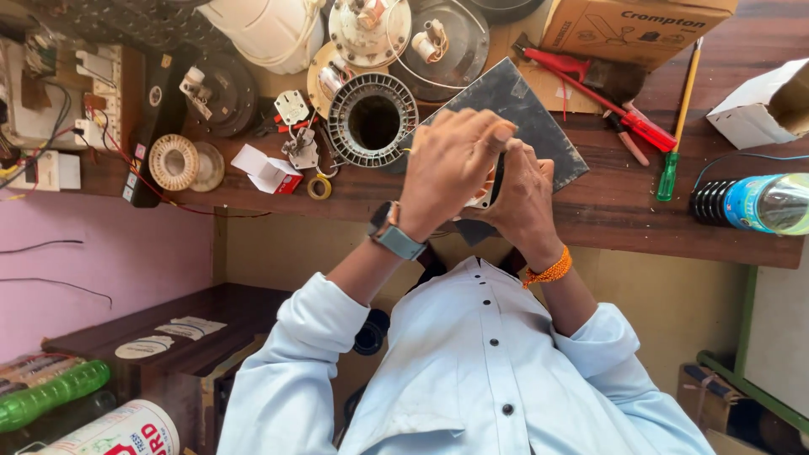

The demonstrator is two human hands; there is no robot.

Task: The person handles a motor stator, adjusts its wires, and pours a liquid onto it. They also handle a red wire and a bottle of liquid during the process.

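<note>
i saw both hands, left hand point(451, 168) and right hand point(522, 202), closed round a small, pale, mostly hidden part point(486, 198) over the dark square slab point(522, 109); seemingly light, rigid, best pinched at its edges.

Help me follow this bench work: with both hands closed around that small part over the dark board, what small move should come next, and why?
Probably lower the small pale part onto the dark board: the left hand and right hand hold it in mid-air and hide most of it.
</note>
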